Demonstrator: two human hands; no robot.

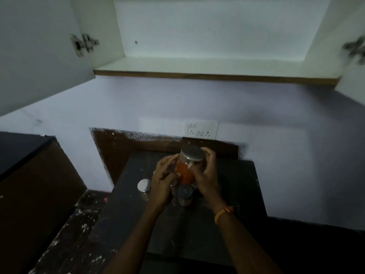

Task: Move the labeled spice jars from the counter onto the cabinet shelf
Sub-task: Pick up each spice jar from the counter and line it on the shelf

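A glass spice jar (186,171) with orange-red powder and a steel lid is lifted above the dark counter (227,194). My left hand (163,181) wraps its left side and my right hand (205,175) grips its right side near the lid. Below my hands two more steel-lidded jars stand on the counter: one (144,186) to the left, another (185,195) directly under the held jar, partly hidden. The white cabinet shelf (197,65) is overhead with nothing on it, its doors open.
The open left cabinet door (39,56) and right door (353,56) flank the shelf, hinges showing. A switch and socket plate (201,129) sits on the wall behind the counter. A dark surface (17,149) lies at the left.
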